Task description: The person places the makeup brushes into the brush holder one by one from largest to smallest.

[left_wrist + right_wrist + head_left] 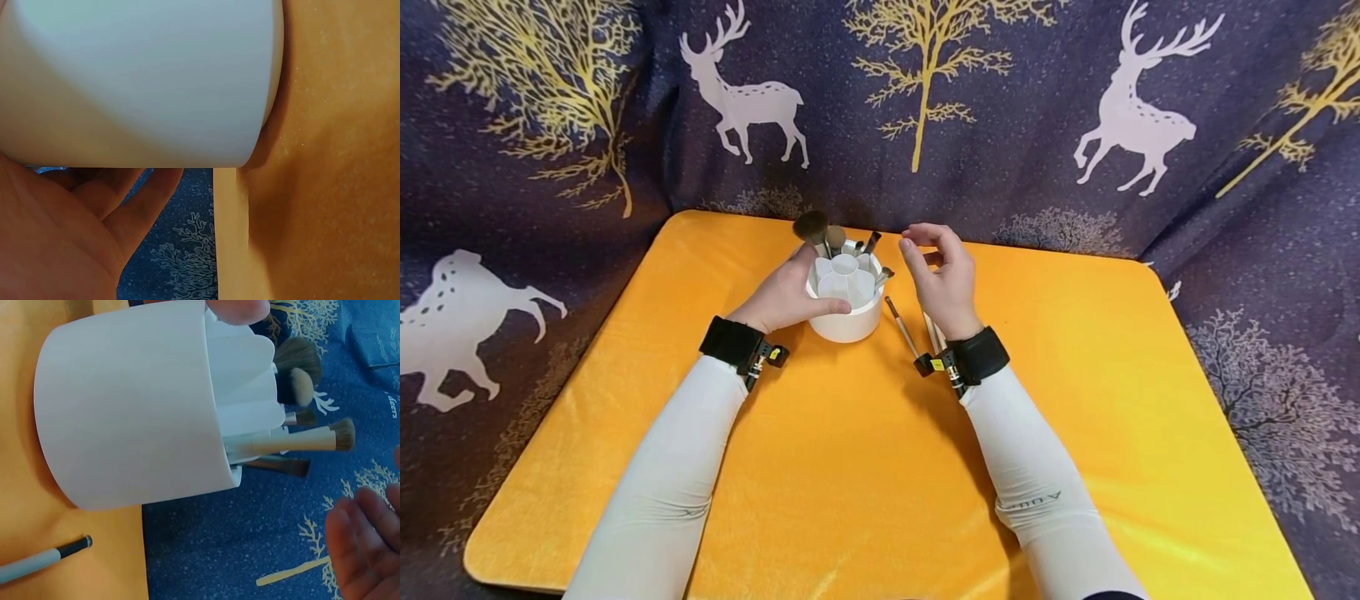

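A round white makeup brush holder (844,321) with petal-shaped compartments stands at the far side of the table. My left hand (790,292) grips its left side, thumb lying over the rim and fingers behind the wall. Several makeup brushes stick up from the compartments, among them a large fluffy brush (811,227) and a white-handled brush (300,440) that leans outward. To the right of the holder my right hand (946,279) hovers, fingers loosely bent, with nothing between them. Below it a slim brush (901,327) lies on the table.
More pale brush handles (933,332) lie partly hidden under the right wrist. The orange-covered table (850,467) ends just behind the holder, where a dark curtain (1000,150) with deer and trees hangs.
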Available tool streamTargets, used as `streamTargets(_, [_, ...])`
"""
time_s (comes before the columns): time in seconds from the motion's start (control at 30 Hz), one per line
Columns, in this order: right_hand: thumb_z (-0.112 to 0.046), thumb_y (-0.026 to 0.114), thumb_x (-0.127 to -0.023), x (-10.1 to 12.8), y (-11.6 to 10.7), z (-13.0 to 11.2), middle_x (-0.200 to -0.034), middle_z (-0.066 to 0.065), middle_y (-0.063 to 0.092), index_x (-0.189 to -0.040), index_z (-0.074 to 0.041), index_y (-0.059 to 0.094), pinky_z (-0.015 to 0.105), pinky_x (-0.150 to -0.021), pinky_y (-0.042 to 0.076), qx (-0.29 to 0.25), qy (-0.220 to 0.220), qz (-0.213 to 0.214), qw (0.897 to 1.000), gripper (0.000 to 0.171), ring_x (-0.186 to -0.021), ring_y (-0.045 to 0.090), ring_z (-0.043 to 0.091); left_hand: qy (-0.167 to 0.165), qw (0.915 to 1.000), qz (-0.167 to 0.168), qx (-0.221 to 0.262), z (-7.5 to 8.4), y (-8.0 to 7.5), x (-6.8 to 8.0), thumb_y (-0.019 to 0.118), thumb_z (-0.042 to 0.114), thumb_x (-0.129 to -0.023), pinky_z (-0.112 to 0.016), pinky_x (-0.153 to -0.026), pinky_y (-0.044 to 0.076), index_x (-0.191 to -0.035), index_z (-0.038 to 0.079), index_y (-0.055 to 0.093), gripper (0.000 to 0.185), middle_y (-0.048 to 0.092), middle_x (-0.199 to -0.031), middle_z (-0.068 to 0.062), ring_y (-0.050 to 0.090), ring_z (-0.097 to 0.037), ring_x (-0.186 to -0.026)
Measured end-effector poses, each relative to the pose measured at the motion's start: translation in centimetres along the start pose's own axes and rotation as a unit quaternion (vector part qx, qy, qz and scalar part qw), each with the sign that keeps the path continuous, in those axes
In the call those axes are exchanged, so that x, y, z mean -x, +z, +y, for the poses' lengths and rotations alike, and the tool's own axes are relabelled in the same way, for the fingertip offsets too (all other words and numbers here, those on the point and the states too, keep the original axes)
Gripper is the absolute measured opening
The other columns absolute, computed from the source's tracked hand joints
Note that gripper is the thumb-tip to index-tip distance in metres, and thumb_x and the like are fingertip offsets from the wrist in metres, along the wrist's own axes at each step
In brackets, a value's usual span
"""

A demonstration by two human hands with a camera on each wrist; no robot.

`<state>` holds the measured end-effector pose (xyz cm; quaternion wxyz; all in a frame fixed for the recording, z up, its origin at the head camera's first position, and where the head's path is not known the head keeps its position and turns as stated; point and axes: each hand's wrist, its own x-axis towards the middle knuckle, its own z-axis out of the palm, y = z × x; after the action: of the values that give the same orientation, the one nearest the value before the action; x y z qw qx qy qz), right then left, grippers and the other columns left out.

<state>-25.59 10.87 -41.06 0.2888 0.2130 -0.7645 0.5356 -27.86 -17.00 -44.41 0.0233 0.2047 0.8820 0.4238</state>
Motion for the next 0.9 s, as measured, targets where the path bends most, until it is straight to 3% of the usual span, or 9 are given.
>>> streamTargets(0.33, [-0.015, 0.072, -0.111, -0.3, -0.6, 0.8, -0.117, 0.017, 0.076, -0.127, 0.003, 0.074, 0.040, -0.089, 0.058, 0.016, 0.028, 0.023, 0.999, 0.024, -0.103, 0.071, 0.029, 0.004, 1.0000, 0.001, 0.003, -0.1, 0.0, 0.0, 0.097, 0.059, -0.081, -0.057, -0.125, 0.041, -0.175, 0.024, 0.025, 0.123, 0.041, -0.171, -0.011, 0.050, -0.034, -0.149])
streamTargets(0.6, [-0.015, 0.072, -0.111, -0.4, -0.9, 1.1, -0.116, 0.016, 0.075, -0.128, 0.003, 0.073, 0.031, -0.089, 0.056, 0.048, 0.043, 0.026, 0.998, 0.025, -0.102, 0.071, 0.027, 0.001, 1.0000, 0.000, 0.000, -0.1, 0.0, -0.1, 0.097, 0.060, -0.081, -0.057, -0.125, 0.042, -0.173, 0.022, 0.027, 0.122, 0.043, -0.170, -0.012, 0.051, -0.034, -0.148])
streamTargets(0.9, [-0.016, 0.073, -0.110, -0.5, -1.1, 1.4, -0.115, 0.014, 0.075, -0.126, 0.001, 0.074, 0.033, -0.085, 0.054, 0.081, 0.062, 0.022, 0.995, 0.024, -0.103, 0.070, 0.028, 0.001, 1.0000, 0.001, 0.002, -0.2, 0.0, 0.0, 0.097, 0.060, -0.081, -0.057, -0.126, 0.041, -0.175, 0.023, 0.026, 0.123, 0.041, -0.172, -0.012, 0.050, -0.034, -0.149])
